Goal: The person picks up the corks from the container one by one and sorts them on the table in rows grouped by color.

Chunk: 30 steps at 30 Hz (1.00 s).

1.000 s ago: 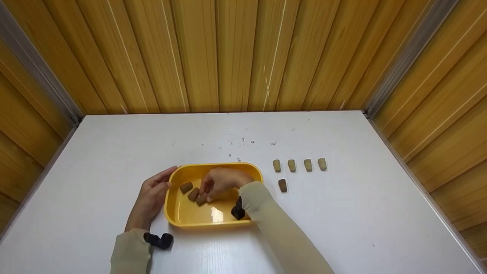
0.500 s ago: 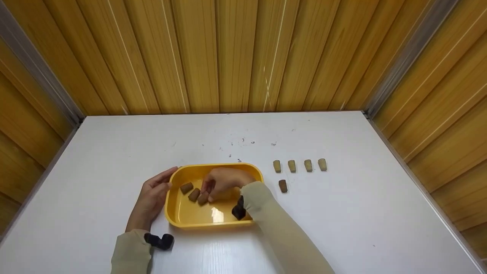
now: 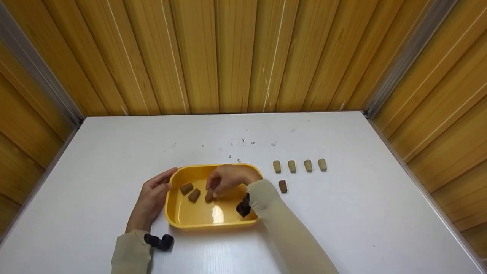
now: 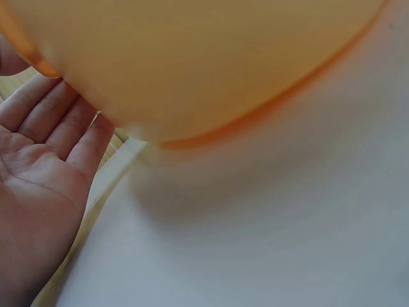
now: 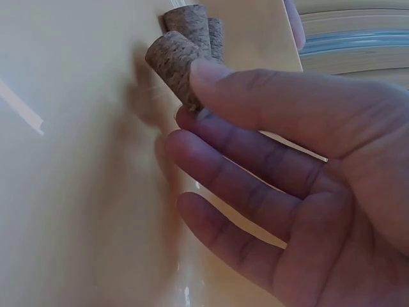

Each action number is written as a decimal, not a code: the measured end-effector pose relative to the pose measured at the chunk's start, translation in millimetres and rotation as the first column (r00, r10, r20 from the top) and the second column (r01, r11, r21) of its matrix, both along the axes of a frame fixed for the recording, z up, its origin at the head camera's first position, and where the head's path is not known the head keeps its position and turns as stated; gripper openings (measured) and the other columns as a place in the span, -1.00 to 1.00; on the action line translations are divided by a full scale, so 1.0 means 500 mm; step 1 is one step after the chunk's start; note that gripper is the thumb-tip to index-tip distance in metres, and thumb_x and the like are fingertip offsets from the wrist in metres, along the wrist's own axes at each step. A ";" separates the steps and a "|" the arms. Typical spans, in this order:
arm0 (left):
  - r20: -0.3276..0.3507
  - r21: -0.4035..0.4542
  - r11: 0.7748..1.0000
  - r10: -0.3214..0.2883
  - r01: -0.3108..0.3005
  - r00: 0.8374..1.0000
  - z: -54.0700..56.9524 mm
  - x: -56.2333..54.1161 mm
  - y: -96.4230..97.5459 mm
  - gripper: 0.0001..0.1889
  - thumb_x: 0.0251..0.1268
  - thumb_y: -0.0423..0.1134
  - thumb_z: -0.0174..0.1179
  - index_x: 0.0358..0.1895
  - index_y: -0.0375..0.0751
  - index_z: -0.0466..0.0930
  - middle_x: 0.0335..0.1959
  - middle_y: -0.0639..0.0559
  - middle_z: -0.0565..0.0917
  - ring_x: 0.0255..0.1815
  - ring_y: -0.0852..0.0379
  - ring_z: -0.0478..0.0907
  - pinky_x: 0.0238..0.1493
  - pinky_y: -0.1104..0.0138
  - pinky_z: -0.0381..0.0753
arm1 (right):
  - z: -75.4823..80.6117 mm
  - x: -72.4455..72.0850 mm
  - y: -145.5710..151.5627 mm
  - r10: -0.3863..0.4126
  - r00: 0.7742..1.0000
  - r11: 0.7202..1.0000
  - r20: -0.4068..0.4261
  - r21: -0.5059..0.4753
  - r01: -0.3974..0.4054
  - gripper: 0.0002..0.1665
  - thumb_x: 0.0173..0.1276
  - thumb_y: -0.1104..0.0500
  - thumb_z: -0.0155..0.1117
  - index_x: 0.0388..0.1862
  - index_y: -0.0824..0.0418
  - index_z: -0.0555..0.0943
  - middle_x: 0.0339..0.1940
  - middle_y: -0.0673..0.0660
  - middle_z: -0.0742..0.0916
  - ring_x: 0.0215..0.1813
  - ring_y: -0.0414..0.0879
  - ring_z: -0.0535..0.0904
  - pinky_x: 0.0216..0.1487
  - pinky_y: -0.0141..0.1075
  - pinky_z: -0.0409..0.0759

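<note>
In the head view my left hand (image 3: 152,198) holds the left end of a yellow plastic tray (image 3: 198,226), thumb at the rim and fingers along the outside wall. The left wrist view shows its fingers (image 4: 61,121) stretched behind the tray wall. Inside the tray, my right hand (image 3: 230,178) pinches a brown cork stopper (image 5: 171,61) between thumb and index finger; its other fingers are spread loosely. Two more cork stoppers (image 3: 186,188) lie to the left of it in the tray, partly hidden behind the held one in the right wrist view.
Right of the tray, several pale tapered pieces (image 3: 292,166) stand in a row on the white table (image 3: 342,228). One brown cork stopper (image 3: 282,186) is in front of the row's left end. Wood-patterned panels (image 3: 236,57) enclose the back and sides.
The right hand has moved a little right within the tray, taking the pinched cork stopper away from the other two. The left hand and the tray stay in place.
</note>
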<state>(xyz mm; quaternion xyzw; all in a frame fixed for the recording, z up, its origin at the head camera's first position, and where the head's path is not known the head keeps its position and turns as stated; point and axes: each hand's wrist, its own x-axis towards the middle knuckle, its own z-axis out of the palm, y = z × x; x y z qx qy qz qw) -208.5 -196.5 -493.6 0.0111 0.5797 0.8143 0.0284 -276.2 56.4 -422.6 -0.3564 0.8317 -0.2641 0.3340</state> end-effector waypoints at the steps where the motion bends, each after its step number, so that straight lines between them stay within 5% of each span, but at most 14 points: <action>1: -0.001 0.002 1.000 -0.001 0.001 1.000 0.000 0.000 0.000 -0.46 0.20 -0.60 -0.08 0.32 -0.52 0.29 0.10 0.12 0.65 0.22 0.23 0.53 0.24 0.44 0.49 | 0.001 -0.001 0.002 -0.003 1.000 1.000 0.005 -0.004 0.003 -0.71 0.22 0.29 0.34 -0.05 0.17 0.66 -0.09 0.05 0.74 -0.09 -0.24 0.60 0.00 -0.45 0.58; 10: 0.028 0.004 1.000 -0.011 0.011 1.000 -0.001 0.001 -0.002 -0.44 0.20 -0.57 -0.08 0.34 -0.47 0.28 0.13 0.14 0.63 0.25 0.25 0.50 0.27 0.44 0.46 | 0.014 -0.004 0.019 -0.005 0.999 1.000 -0.048 -0.015 0.004 -0.67 0.24 0.27 0.32 0.01 0.21 0.68 -0.07 0.08 0.76 -0.05 -0.18 0.63 0.05 -0.39 0.60; 19: 0.029 -0.005 1.000 -0.019 0.019 0.999 -0.002 0.000 -0.003 -0.45 0.21 -0.57 -0.07 0.34 -0.46 0.29 0.11 0.16 0.64 0.23 0.25 0.51 0.27 0.44 0.46 | 0.027 -0.005 0.048 -0.048 0.999 0.994 0.021 -0.100 0.050 -0.64 0.27 0.27 0.30 0.05 0.28 0.63 -0.11 0.11 0.78 -0.02 -0.13 0.67 0.09 -0.32 0.61; 30: 0.044 0.003 1.000 -0.016 0.015 0.999 0.002 0.002 -0.003 -0.44 0.21 -0.57 -0.06 0.35 -0.45 0.28 0.13 0.15 0.63 0.24 0.24 0.50 0.26 0.42 0.47 | 0.050 -0.005 0.092 -0.108 0.994 0.977 -0.013 -0.188 0.104 -0.70 0.28 0.21 0.31 0.00 0.24 0.66 -0.12 0.09 0.77 -0.03 -0.13 0.68 0.06 -0.33 0.63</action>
